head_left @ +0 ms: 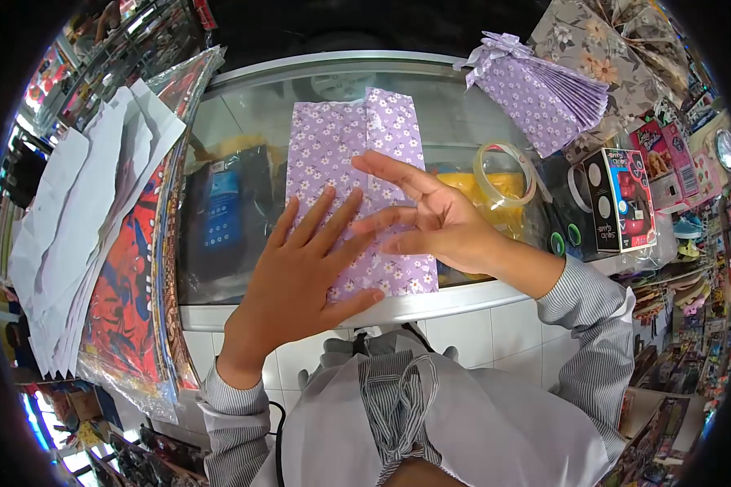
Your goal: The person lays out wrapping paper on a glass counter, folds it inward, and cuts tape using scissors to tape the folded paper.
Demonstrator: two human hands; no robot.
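A sheet of purple paper with white flowers [325, 138] lies on the glass counter, its right side folded over in a strip whose far end sticks out past the rest. My left hand [296, 276] rests palm down on its lower left part, fingers spread. Just above the paper's right part is my right hand [447, 219], turned partly palm up with its fingers apart and nothing visible in them. Right of that hand lie a roll of clear tape [481, 180] and scissors with green-lined handles [574, 234].
A pleated piece of matching purple paper [536, 101] lies at the back right, beside brown floral paper [573, 36]. A black-and-white boxed item [607, 203] stands at the right. White sheets [81, 211] top a wrapping-paper stack [122, 300] at the left. Packages show under the glass.
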